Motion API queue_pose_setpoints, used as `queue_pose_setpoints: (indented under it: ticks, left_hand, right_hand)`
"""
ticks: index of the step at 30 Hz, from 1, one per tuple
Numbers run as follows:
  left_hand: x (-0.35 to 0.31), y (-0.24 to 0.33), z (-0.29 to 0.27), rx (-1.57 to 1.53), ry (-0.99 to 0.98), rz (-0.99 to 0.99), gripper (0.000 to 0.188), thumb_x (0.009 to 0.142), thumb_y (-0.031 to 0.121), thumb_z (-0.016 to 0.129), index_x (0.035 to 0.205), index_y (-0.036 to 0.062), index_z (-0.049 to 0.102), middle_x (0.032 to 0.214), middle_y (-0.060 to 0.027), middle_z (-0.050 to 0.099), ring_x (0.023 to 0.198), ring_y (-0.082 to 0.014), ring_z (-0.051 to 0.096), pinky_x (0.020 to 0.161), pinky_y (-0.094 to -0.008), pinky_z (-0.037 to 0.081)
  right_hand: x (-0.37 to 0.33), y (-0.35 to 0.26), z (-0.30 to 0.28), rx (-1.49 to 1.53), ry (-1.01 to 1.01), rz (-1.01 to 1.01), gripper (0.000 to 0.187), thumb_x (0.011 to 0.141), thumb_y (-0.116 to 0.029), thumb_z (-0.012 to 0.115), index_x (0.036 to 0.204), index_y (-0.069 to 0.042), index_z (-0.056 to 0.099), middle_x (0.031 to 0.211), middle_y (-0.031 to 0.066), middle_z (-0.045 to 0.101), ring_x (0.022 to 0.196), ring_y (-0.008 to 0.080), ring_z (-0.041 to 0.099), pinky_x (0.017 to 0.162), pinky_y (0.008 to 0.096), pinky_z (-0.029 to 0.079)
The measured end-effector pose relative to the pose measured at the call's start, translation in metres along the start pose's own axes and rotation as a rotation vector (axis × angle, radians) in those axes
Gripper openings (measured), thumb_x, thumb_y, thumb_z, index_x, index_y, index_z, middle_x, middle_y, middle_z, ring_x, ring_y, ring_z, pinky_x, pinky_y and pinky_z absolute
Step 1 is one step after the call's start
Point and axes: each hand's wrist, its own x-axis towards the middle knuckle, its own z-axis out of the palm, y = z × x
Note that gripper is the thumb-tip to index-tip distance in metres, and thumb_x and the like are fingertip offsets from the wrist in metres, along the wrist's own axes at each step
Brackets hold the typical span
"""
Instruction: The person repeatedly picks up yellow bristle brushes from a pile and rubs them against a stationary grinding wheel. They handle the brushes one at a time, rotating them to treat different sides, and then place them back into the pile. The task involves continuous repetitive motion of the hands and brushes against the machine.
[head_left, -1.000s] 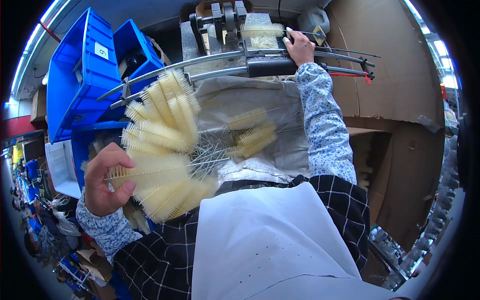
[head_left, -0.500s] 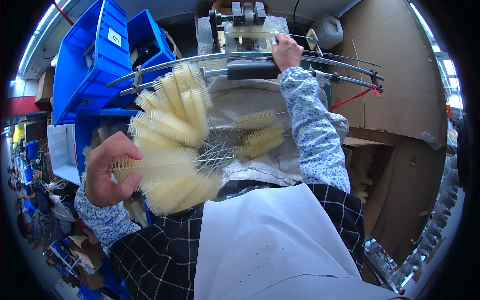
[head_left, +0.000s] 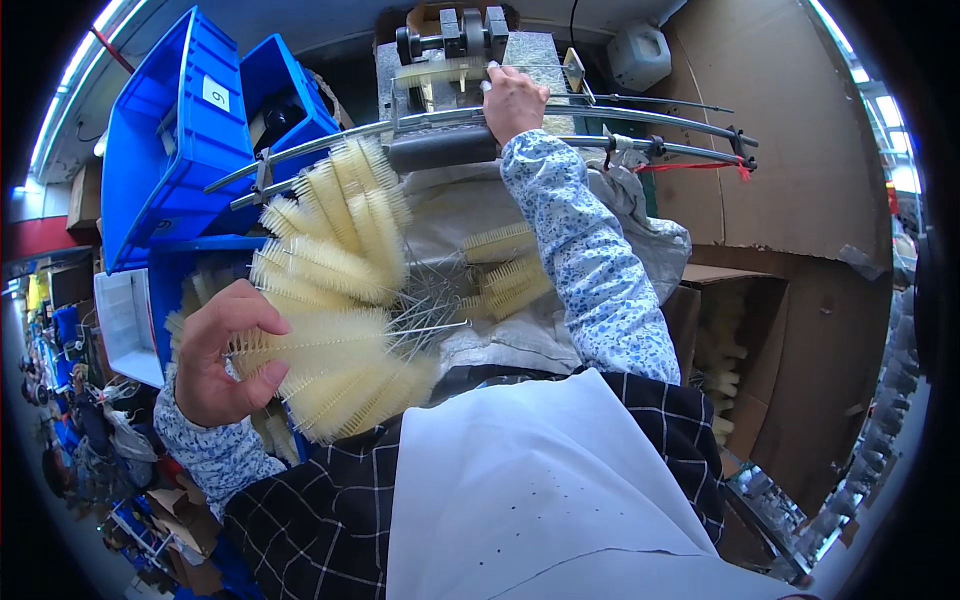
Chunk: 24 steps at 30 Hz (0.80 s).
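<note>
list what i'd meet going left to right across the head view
White rectangular plastic tray → bare left hand → fanned heap of cream bristle brushes with metal wire stems → bare right hand → white plastic jug → large brown cardboard sheet

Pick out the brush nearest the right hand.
The blurred brush at the machine, just left of the right hand; the other brushes lie lower in view.

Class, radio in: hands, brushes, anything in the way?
Left hand curved around pale brush, grip unclear. Right hand by black cylinder, right end. Brush pile fanned out. Crossed wire stems could snag.
</note>
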Motion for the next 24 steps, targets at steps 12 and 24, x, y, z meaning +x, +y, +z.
queue_pose_setpoints:
  ticks: [12,24]
  left_hand:
    - [-0.013,-0.003,0.000,-0.029,0.077,-0.021,0.025,0.068,0.004,0.057,0.091,0.0024,0.047,0.083,-0.0128,0.048,0.072,-0.0176,0.046,0.066,-0.0275,0.038]
    - [0.005,-0.001,0.004,-0.073,-0.005,0.020,0.022,0.070,0.001,0.056,0.089,0.0040,0.045,0.084,-0.0120,0.048,0.075,-0.0180,0.047,0.070,-0.0280,0.038]
  right_hand:
    - [0.010,0.111,-0.018,-0.034,0.105,-0.056,0.025,0.075,-0.018,0.057,0.099,-0.014,0.060,0.097,0.0041,0.061,0.089,0.0234,0.059,0.075,0.0421,0.043]
    - [0.043,0.194,-0.044,-0.223,-0.008,-0.242,0.024,0.084,-0.023,0.048,0.105,-0.019,0.059,0.097,0.0085,0.060,0.088,0.0285,0.056,0.080,0.0344,0.043]
